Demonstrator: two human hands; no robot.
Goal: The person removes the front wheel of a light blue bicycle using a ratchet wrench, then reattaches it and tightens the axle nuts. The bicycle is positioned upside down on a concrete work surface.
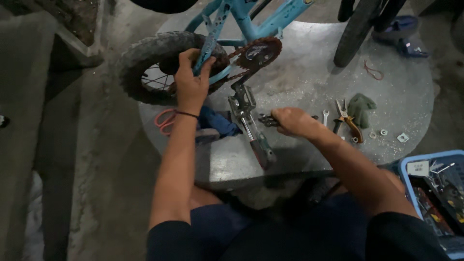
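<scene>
Both hands (241, 104) on blue bicycle (251, 24), seemingly.

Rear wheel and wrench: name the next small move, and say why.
Probably bring the right hand and its dark wrench up to the rear wheel hub. The left hand already has a grip on the blue frame stay there, steadying the bike, while the wrench sits low beside the pedal.

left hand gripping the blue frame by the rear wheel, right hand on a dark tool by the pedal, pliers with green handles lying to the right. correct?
Not quite: the pliers have orange handles, not green; the green thing beside them is a rag. The head view shows this. The rest holds: the left hand grips the blue frame by the rear wheel, and the right hand holds a dark tool beside the pedal.
</scene>
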